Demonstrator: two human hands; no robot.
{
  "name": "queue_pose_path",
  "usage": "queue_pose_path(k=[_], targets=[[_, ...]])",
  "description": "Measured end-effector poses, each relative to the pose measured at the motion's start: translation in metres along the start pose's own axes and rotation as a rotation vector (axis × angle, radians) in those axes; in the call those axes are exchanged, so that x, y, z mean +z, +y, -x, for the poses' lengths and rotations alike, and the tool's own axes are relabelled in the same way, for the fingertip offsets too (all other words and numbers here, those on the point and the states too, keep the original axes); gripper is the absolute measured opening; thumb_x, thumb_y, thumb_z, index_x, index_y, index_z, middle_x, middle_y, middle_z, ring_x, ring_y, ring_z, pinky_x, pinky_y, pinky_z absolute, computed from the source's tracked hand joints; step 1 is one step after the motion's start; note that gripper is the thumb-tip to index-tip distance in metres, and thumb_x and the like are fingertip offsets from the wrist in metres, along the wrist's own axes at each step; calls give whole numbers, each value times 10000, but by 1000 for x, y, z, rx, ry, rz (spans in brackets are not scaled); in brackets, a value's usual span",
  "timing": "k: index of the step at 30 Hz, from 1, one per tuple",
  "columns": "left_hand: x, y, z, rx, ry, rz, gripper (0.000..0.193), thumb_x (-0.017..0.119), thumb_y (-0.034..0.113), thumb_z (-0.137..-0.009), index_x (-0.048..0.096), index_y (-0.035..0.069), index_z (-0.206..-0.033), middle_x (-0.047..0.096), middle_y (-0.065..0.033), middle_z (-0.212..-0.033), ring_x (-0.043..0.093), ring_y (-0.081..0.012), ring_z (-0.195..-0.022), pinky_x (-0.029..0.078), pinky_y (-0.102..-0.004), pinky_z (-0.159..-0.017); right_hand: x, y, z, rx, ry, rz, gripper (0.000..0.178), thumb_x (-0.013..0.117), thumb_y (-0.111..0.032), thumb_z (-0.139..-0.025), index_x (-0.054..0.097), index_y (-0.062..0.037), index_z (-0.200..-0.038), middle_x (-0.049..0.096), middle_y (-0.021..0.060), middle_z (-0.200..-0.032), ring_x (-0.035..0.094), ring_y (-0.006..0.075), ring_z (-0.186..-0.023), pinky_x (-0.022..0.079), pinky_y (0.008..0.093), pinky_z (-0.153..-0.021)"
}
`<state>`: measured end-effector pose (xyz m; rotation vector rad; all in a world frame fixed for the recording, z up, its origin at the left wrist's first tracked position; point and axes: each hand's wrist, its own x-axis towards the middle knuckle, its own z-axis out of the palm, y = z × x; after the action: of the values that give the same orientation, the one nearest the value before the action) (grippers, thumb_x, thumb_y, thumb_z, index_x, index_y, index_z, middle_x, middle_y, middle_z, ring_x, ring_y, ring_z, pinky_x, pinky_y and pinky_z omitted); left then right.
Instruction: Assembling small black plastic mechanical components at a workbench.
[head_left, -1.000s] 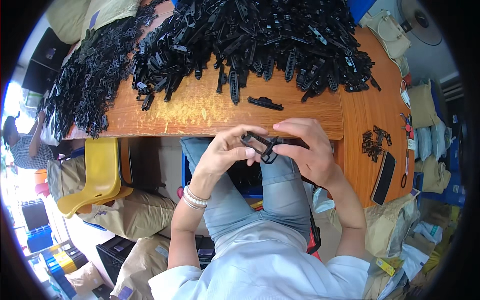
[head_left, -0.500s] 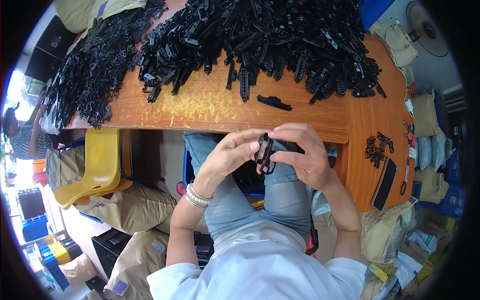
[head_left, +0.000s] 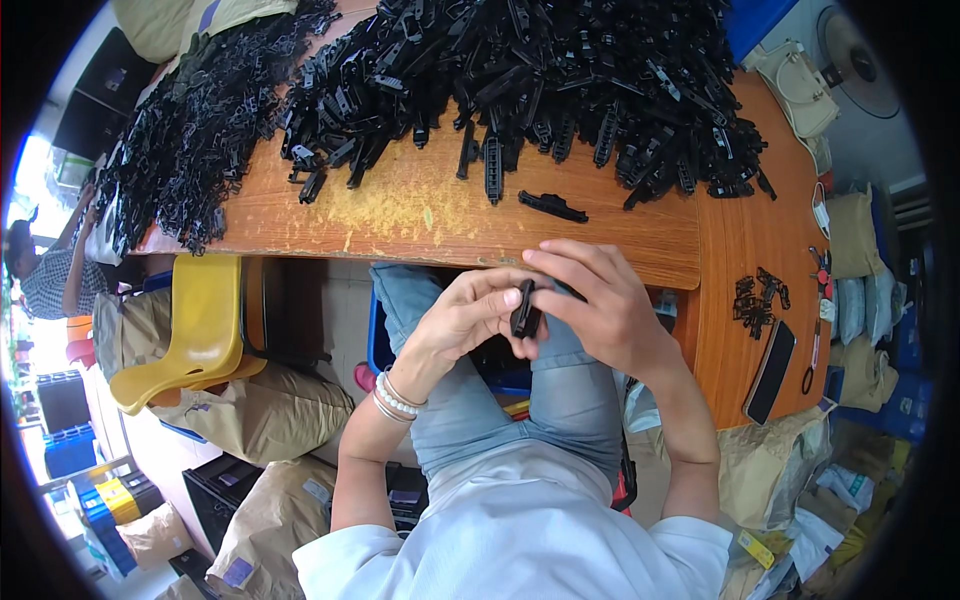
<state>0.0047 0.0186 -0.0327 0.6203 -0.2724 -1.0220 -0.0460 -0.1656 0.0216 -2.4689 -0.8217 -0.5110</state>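
in the head view, your left hand (head_left: 462, 312) pinches a small black part (head_left: 524, 310) between thumb and fingers, with the part standing narrow side toward the camera. your right hand (head_left: 605, 315) comes in from the other side – its thumb seems to meet the part's edge while the other fingers stretch out above. whether those fingers close on anything, you cannot tell from here. the part sits between your 2 hands, over your lap (head_left: 570, 390) and just short of the worktop (head_left: 400, 215). that spot probably suits you because both forearms hang easily there and the part stays under your gaze; gripping it from the left presumably steadies it while the right works along its edge.

a big heap of black pieces (head_left: 560, 70) lies across the far part of the worktop, and a heap of finer black bits (head_left: 180, 150) lies to its left, perhaps kept as 2 heaps so the kinds don't mix. 1 long black piece (head_left: 553, 206) lies nearer you, apart from the big heap, which would make it easy to pick up. to your right, a small cluster of black bits (head_left: 760, 300) lies near a phone (head_left: 770, 372) – set aside, it seems, out of your elbows' way.
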Motion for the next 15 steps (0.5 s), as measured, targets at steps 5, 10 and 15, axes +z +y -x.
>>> queue_pose_path(k=[5,10,15], targets=[[1,-5,-6,142,222,-3,265,487,131,-901,465,-50,-1093,603,-165,-917,652,-270,-746,555,-341,-670,5,-14,-1,137,58,-106,268,675,-144,-691,606,-4,-909,556,111,-1075,534,291,-976,428,373,-769],[-3,32,-25,80,224,-508,226,504,136,-894,533,-74,-973,615,-138,-723,642,-205,-667,522,-263,-582,8,-13,12,393,337,-197,150,615,-6,-757,598,36,-900,559,136,-1016,573,254,-830,458,308,-688],[-42,70,-60,356,543,-1006,112,572,74,-843,598,-35,-845,619,-67,-716,549,-92,-554,454,-222,-518,23,-12,34,810,569,-699,109,576,17,-812,589,90,-892,583,122,-956,551,114,-752,453,214,-668]])
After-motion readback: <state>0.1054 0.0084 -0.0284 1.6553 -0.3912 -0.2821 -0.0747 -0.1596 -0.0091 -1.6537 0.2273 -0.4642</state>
